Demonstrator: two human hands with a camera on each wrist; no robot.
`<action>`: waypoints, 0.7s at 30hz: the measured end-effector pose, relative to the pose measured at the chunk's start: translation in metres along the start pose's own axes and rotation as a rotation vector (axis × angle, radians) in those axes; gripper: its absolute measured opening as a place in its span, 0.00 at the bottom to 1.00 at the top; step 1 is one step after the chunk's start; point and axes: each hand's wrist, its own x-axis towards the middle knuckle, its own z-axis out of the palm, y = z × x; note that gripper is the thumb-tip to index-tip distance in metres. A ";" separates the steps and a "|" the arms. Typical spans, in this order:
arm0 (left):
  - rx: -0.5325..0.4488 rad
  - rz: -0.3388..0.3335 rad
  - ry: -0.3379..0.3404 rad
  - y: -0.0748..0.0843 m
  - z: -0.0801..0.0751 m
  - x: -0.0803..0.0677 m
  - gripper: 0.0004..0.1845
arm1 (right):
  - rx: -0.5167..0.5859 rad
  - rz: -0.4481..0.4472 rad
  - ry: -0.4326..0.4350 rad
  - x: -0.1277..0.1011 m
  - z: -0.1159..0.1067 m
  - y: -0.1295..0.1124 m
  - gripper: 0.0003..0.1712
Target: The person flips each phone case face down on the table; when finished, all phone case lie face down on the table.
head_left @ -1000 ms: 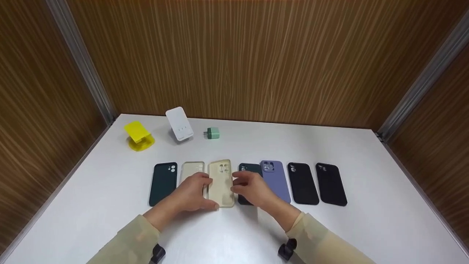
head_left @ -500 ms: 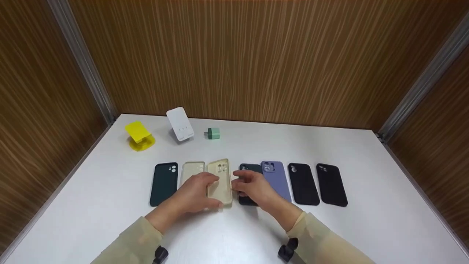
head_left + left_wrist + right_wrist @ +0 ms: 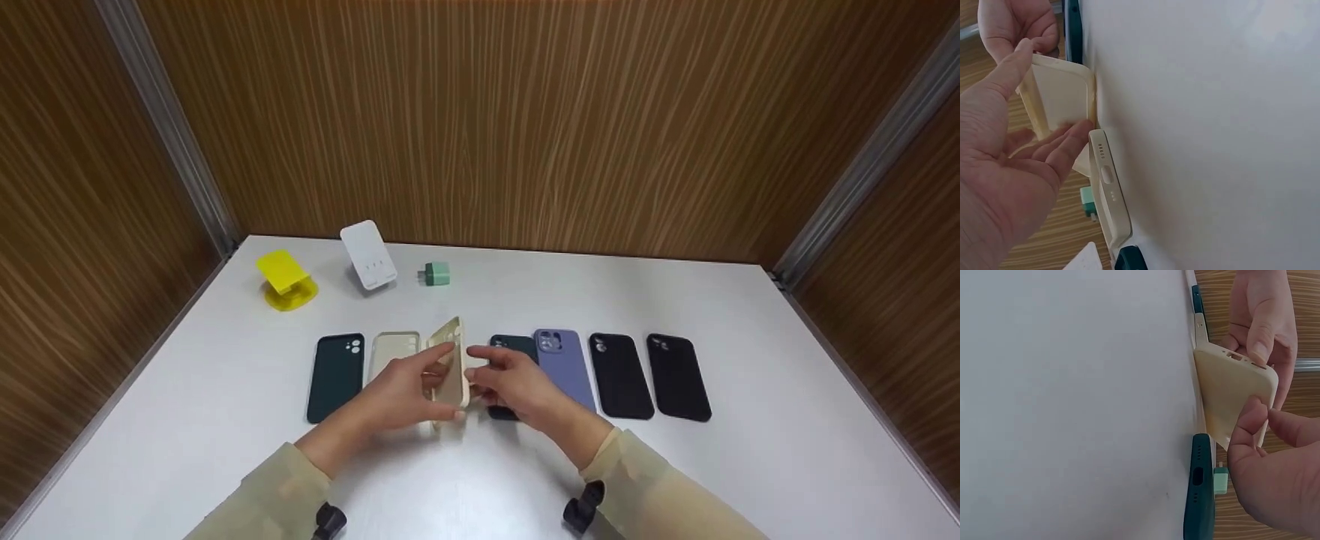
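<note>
I have the cream phone case [image 3: 452,364] tipped up on its long edge in the middle of the row, so its open inside faces my left hand [image 3: 397,394]. That hand's thumb and fingers curl round the near end to steady it, while my right hand [image 3: 517,382] pinches the upper edge between thumb and fingertip to keep it from falling flat. Whether the bottom edge is touching the white table [image 3: 750,315] I can't quite tell; it looks so. A second cream case [image 3: 391,349] lies flat just beside it, and a dark green case [image 3: 504,346] lies under my right hand. Wood-grain panels wall in the table.
</note>
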 end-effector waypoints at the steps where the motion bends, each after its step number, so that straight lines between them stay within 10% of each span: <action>1: -0.015 -0.009 -0.003 0.000 0.000 0.000 0.55 | -0.002 -0.002 -0.005 0.000 0.000 -0.001 0.31; 21: -0.161 -0.037 -0.001 0.008 0.004 -0.003 0.52 | -0.018 0.006 -0.028 -0.004 0.002 -0.005 0.32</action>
